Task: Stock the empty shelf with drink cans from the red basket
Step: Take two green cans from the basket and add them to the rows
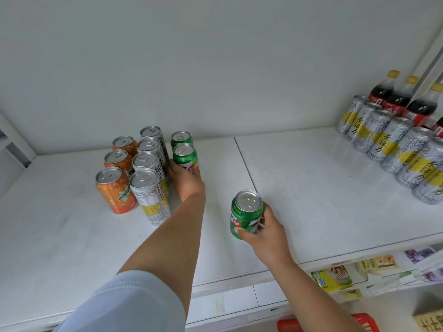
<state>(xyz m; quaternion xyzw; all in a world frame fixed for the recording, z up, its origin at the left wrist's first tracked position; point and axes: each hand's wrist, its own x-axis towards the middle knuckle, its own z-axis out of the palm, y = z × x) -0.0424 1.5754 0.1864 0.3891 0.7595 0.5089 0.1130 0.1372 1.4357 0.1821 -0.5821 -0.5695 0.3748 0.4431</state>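
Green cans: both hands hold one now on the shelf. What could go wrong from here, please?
1. The left hand sets its green can right beside the tall silver cans; a nudge may tip one, and perhaps its neighbours too.
2. The right hand grips the second green can low on its body, so it could tilt or slip.
3. Placing that can means reaching past the left forearm, which may bump it.

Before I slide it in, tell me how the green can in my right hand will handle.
The green can looks unopened, so probably heavy for its size. Its smooth metal may slip. It stands upright; laid sideways, it would likely roll.
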